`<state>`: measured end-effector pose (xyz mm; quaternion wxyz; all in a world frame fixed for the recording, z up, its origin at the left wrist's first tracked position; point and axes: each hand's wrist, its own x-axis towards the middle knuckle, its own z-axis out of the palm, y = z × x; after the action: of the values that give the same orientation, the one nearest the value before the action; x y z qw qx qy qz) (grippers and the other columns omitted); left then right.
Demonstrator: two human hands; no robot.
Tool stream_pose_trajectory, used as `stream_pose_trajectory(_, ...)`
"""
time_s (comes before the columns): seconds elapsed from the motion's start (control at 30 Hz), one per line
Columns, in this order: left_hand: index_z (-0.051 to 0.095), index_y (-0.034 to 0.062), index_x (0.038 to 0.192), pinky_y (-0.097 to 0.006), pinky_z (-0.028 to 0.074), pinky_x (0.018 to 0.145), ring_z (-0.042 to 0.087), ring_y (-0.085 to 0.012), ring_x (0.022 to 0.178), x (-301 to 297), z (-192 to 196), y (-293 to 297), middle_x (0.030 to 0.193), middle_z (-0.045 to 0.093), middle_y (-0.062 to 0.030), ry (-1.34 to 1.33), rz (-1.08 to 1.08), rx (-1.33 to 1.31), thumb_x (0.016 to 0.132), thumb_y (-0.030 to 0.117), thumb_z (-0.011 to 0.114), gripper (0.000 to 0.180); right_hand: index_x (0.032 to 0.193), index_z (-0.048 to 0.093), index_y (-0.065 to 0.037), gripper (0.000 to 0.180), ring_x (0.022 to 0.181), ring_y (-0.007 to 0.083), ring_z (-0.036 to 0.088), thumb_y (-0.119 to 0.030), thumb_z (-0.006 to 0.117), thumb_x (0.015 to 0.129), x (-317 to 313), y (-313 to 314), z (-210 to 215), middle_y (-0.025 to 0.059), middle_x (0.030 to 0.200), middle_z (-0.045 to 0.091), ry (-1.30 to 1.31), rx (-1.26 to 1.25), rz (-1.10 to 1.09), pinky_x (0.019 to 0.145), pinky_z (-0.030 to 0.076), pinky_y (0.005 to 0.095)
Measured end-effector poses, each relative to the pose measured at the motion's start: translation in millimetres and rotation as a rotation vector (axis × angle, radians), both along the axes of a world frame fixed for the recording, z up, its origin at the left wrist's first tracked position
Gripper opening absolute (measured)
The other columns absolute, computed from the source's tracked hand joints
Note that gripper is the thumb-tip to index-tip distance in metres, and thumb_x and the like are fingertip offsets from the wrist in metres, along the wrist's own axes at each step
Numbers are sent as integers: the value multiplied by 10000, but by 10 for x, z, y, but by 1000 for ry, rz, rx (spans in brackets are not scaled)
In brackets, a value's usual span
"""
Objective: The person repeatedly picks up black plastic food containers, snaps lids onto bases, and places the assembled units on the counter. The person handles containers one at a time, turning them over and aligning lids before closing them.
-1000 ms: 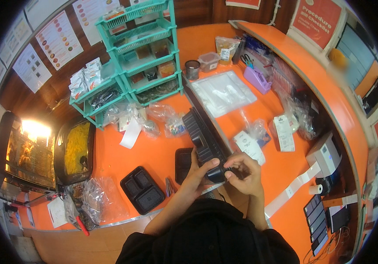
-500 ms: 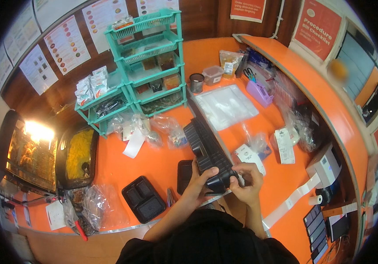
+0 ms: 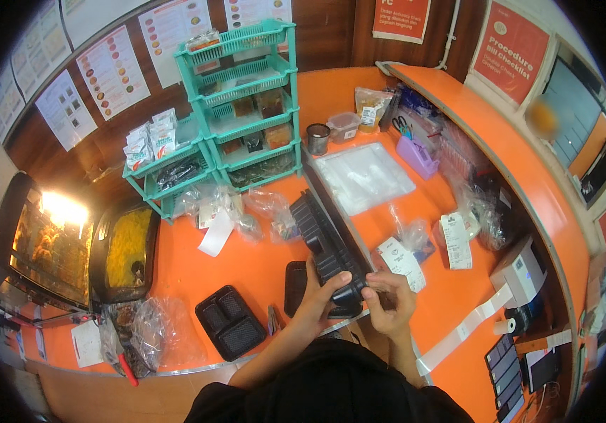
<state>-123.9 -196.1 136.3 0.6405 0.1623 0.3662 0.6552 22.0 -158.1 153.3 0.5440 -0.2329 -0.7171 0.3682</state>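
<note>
A nested stack of black plastic compartment trays [image 3: 320, 236] is held up, tilted on its side, over the counter's near edge. My left hand [image 3: 315, 296] grips its lower left part, thumb across the tray bottoms. At the stack's lower right corner, my right hand [image 3: 392, 304] has its thumb and fingers pinched close together against the rims; whether a single tray edge is between them is hard to see. Partly hidden behind my left hand, another black tray [image 3: 294, 278] lies on the counter. A single black three-compartment tray [image 3: 229, 323] rests further left, its hollows facing up.
Left are a lit food warmer [image 3: 52, 243] and a deep pan of yellow food [image 3: 126, 250]. Green basket racks [image 3: 246, 120] stand at the back. Plastic sheets [image 3: 363, 176], paper receipts [image 3: 456, 241], a purple holder with scissors [image 3: 416, 155] and a white printer [image 3: 519, 271] occupy the right.
My right hand has shifted slightly left along the stack's corner, its fingers more curled. The stack has tipped a little, and the whole view has moved slightly.
</note>
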Motion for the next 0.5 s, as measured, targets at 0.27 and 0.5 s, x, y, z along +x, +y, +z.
stream_pose_trajectory(0.27, 45, 201, 1479, -442, 497, 911, 512, -293, 1176, 10, 83, -49, 1291, 417, -160, -7, -10, 9, 787, 203, 738, 979, 1138, 480, 59, 411, 897, 209, 678, 24, 704, 796, -10, 36, -59, 182, 964, 656, 132, -116, 228, 799, 546, 300)
stream_pose_trajectory(0.5, 74, 170, 1466, -443, 493, 919, 515, -291, 1176, 19, 4, -45, 1289, 427, -156, -35, -29, 45, 788, 219, 745, 956, 1172, 444, 52, 467, 876, 200, 664, 74, 681, 770, 25, 33, -17, 176, 974, 635, 176, -190, 328, 807, 526, 301)
